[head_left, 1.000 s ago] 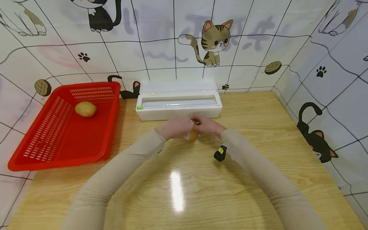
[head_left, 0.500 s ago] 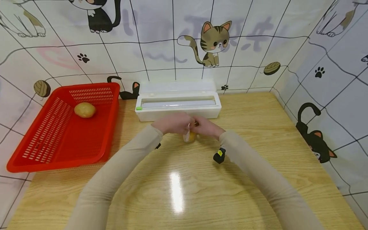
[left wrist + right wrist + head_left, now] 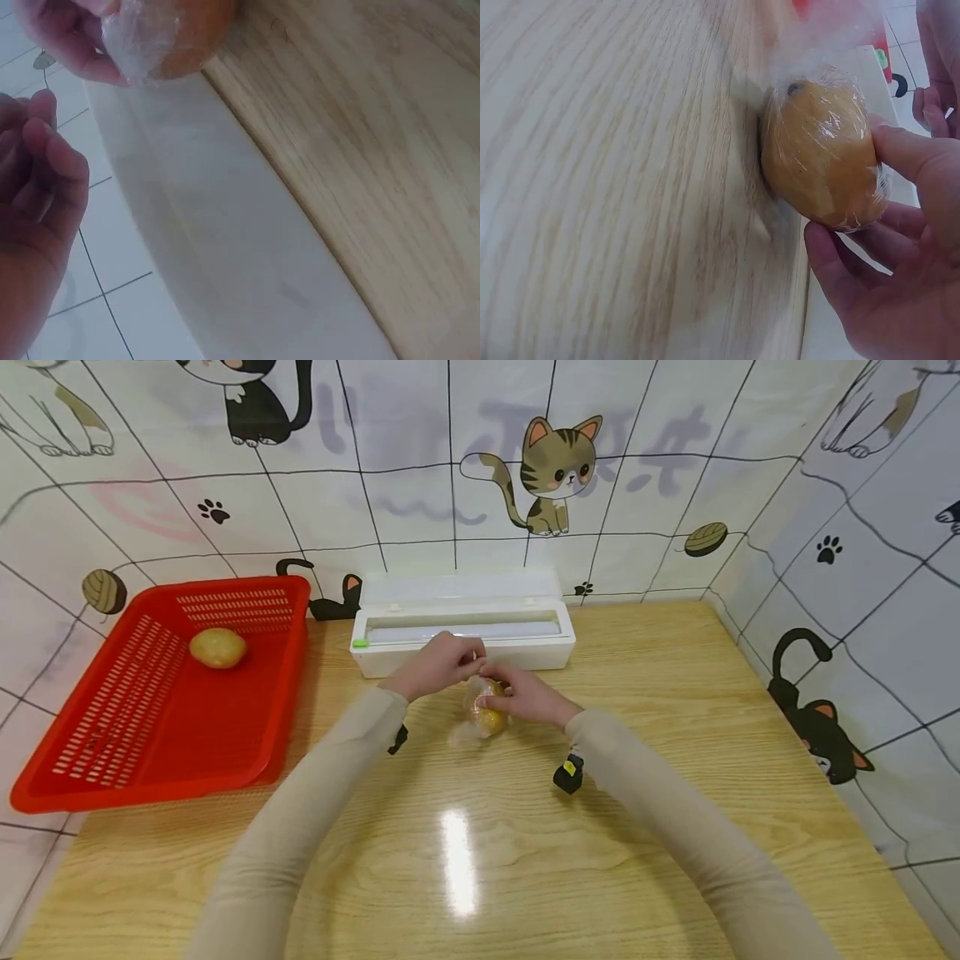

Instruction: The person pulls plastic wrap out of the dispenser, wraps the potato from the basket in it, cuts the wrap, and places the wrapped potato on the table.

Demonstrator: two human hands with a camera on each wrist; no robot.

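Observation:
A yellow-brown potato (image 3: 821, 154) in clear plastic wrap stands on the table close in front of the white film box. My right hand (image 3: 531, 696) holds it between thumb and fingers; in the right wrist view this hand (image 3: 907, 247) grips it from the side. A loose tail of wrap (image 3: 467, 735) spreads from the potato towards the near left. My left hand (image 3: 433, 667) hovers just left of it, over the box's front. In the left wrist view the fingers (image 3: 67, 161) are loosely curled, apart from the potato, with nothing visible between them.
The white box (image 3: 536, 653) lies lid up, a film roll (image 3: 517, 630) inside and a green slider (image 3: 361, 643) at its left end. A red basket (image 3: 187, 727) at the left holds another potato (image 3: 217, 647). Walls with cat drawings close off the back and sides.
My left hand has come away from the wrapped potato, up and to the left, so more of it shows. The right hand keeps its hold. The wrap's loose tail now spreads out.

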